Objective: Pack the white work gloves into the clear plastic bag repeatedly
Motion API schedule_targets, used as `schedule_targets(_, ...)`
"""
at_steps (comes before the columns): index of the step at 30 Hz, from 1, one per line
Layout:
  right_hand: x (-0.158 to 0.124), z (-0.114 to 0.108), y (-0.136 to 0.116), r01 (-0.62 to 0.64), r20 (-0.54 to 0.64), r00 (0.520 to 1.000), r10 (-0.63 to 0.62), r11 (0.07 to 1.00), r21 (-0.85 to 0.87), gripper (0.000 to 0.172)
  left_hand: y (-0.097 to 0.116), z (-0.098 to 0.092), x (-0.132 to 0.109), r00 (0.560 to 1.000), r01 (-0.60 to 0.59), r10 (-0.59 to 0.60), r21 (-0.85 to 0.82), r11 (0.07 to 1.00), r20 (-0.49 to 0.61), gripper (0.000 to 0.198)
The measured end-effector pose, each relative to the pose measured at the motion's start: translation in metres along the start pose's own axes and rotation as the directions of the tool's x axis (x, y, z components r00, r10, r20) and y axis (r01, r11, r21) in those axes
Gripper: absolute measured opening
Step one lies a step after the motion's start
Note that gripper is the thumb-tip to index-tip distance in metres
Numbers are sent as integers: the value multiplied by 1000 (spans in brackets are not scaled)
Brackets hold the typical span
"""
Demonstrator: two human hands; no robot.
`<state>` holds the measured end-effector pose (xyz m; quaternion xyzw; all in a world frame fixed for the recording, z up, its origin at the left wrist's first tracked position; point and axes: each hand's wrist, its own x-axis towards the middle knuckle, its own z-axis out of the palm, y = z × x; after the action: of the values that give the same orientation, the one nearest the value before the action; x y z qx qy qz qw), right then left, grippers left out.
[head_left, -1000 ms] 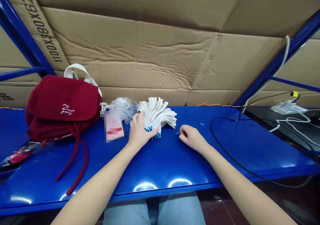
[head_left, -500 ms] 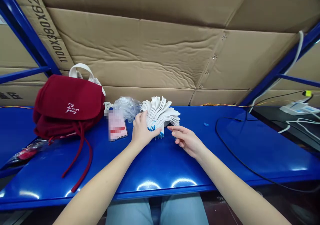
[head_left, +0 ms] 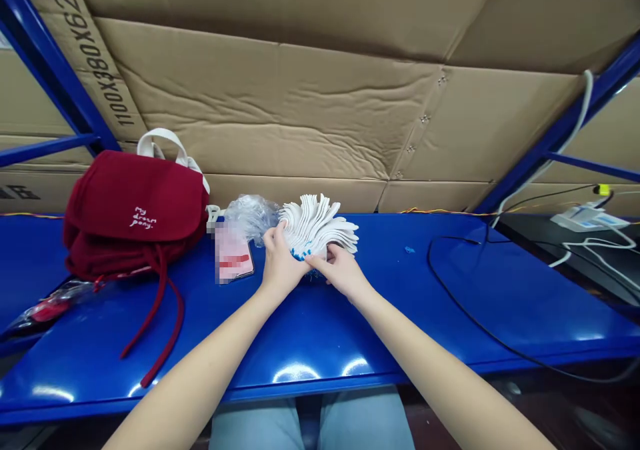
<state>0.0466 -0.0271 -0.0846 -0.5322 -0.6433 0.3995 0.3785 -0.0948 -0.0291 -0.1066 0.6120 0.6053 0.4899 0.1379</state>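
Observation:
A bundle of white knitted gloves (head_left: 320, 223) with blue-edged cuffs stands fanned out on the blue table. My left hand (head_left: 280, 257) is closed around its left side, the thumb reaching across the cuffs. From the right, my right hand (head_left: 343, 270) grips the lower right of the bundle, its thumb against the cuffs near the left thumb. Most of the right fingers are hidden behind the hand and the gloves. I cannot make out whether anything thin is also held there. Crumpled clear plastic (head_left: 251, 217) lies just left of the gloves.
A phone (head_left: 239, 263) lies beside the plastic, with a red backpack (head_left: 135, 200) farther left. On the blue table (head_left: 300, 343), a scrap of blue thread (head_left: 410, 250) and a black cable (head_left: 460, 317) are on the right. Cardboard (head_left: 270, 117) stands along the back.
My right hand has moved left from beside the gloves onto the bundle. The thin yellowish strand it pinched earlier is out of sight. My left hand stays on the bundle.

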Motion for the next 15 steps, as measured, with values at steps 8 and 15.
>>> schedule_targets(8, -3, -8, -8, -245, 55, 969, 239, 957, 156, 38, 7, -1, -15, 985, -172, 174, -56, 983, 23, 53)
schedule_targets(15, -6, -2, -9, -222, -3, 975, 223, 970, 101, 43, 11, 10, -20, 974, -221, 218, 54, 974, 64, 21)
